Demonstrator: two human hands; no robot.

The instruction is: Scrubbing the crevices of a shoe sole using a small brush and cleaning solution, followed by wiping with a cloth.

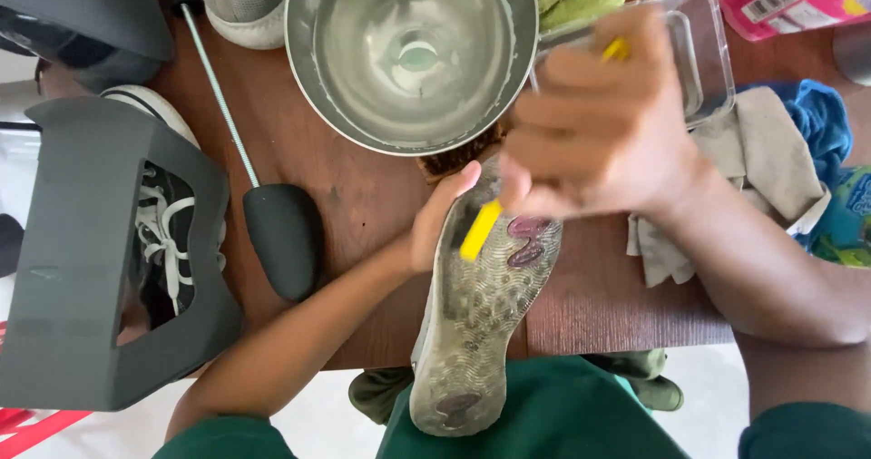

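Observation:
A shoe (472,323) lies sole-up over the front edge of the brown wooden table (363,196), its grey tread dirty with purple patches. My left hand (440,219) grips the shoe's side near the toe. My right hand (599,128) is closed around a yellow-handled brush (478,230), whose lower end rests on the sole near the toe; the upper yellow end shows above my fingers.
A metal bowl (308,51) with cloudy water stands behind the shoe, a clear plastic container (712,51) to its right. Grey and blue cloths (762,160) lie at right. A black shoe tree (283,237) and a dark frame (82,241) over a white sneaker sit at left.

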